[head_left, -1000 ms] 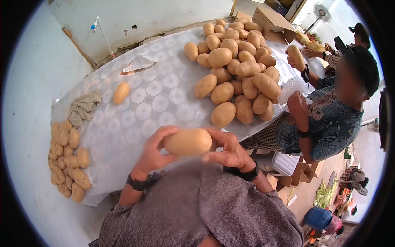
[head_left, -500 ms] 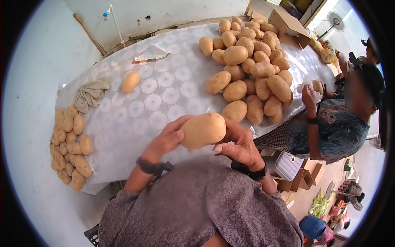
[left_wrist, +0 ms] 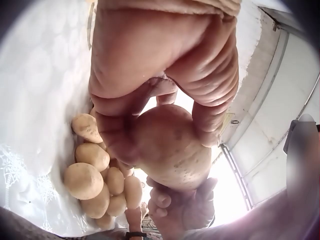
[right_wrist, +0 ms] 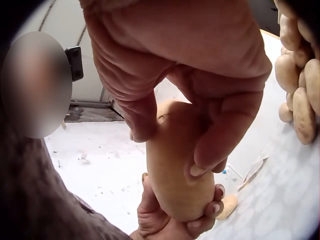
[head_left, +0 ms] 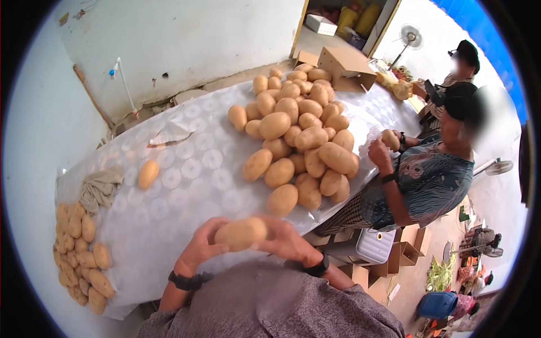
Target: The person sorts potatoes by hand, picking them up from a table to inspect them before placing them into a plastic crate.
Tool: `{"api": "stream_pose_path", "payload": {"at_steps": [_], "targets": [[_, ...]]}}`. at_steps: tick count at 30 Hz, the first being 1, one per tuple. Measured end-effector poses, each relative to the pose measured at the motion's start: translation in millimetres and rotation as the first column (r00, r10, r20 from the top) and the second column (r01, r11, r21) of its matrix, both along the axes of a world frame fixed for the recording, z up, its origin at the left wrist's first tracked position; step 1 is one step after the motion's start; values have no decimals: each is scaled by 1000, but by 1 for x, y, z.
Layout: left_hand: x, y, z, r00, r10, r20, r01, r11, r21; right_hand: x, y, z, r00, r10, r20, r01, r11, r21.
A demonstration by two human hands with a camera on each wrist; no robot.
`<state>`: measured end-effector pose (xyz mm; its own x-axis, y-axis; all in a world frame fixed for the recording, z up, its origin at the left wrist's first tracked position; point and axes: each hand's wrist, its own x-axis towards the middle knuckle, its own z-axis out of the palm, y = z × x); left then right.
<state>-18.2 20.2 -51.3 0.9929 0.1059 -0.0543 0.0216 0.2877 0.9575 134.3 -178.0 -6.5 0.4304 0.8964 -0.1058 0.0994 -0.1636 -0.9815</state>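
Note:
Both hands hold one large, smooth, pale-brown potato lengthwise in front of the chest, above the table's near edge. At its left end, my left hand curls its fingers and thumb around it. The right hand grips the other end, its thumb on the near side. In the right wrist view the potato shows a small mark near its upper end, with the fingers of both hands on its skin. Small dark specks dot the potato in the left wrist view.
A big heap of potatoes covers the table's right half. Smaller potatoes are piled at the left end, beside a grey cloth and a single potato. Another person stands close on the right, holding a potato.
The held potato has been turned between the hands, from level to tilted and back nearly level. The head view has shifted. The person on the right has brought both hands together around a potato.

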Motion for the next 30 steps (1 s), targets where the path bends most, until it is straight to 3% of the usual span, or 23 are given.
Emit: {"api": "stream_pose_path", "payload": {"at_steps": [2,9,11,13,15,17,19,21,23,30], "targets": [[4,-4,8,995,50,-89,-54,998,-42,3,0,0,1000,-6,-21,6,1000,29],[19,-6,19,997,37,-62,-35,999,39,14,-2,3,983,-27,-181,35,999,39],[22,-4,20,999,14,-29,-10,991,132,17,-7,-7,990,-34,-140,40,998,40],[25,-4,23,1000,15,-25,-12,991,134,24,-8,2,916,-52,-397,69,997,27],[27,-6,28,1000,17,6,-18,986,164,31,-13,-7,917,-43,-397,66,997,43],[31,-8,31,999,49,7,-49,975,218,33,-16,-5,910,-34,-412,112,980,167],[33,-10,33,994,59,96,-90,930,356,36,-20,-7,887,-20,-461,123,973,195],[35,-13,36,991,75,111,-110,925,363,40,-22,-7,928,9,-372,82,970,227],[39,-15,43,969,95,227,-200,841,503,43,-23,-8,942,22,-336,68,965,252],[42,-20,55,933,80,351,-302,703,643,45,-22,-8,930,84,-358,42,942,332]]}}
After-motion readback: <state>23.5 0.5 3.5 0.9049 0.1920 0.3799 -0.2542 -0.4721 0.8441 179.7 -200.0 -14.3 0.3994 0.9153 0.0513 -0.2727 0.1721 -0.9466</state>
